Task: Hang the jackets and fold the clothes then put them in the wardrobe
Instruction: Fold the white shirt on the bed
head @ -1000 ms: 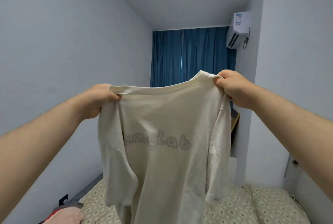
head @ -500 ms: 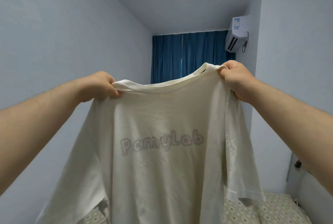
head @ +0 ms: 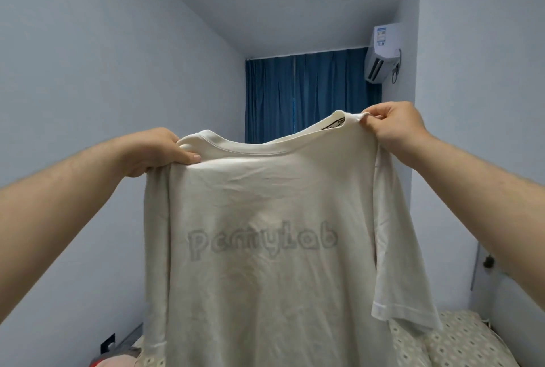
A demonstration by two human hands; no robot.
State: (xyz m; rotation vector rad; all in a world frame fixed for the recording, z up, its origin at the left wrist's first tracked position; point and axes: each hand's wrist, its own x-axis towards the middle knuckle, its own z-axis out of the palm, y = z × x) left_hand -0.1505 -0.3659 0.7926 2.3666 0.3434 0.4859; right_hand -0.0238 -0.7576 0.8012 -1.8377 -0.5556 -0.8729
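Observation:
A cream short-sleeved T-shirt (head: 265, 219) with faint grey lettering across it hangs spread out in front of me, held up in the air. My left hand (head: 153, 151) grips its left shoulder beside the collar. My right hand (head: 395, 127) pinches the right shoulder, a bit higher than the left. The collar sags between both hands. The shirt's lower part drops out of view at the bottom. The wardrobe is not in view.
A bed (head: 460, 340) with a patterned cover lies below, behind the shirt. Red and pink clothes (head: 115, 359) lie at the bottom left. Blue curtains (head: 309, 92) close the far end, an air conditioner (head: 383, 53) hangs at the upper right. Walls stand close on both sides.
The shirt has opened out from bunched to spread flat. Both hands have moved apart and the lettering now shows in full. The left sleeve has swung back in.

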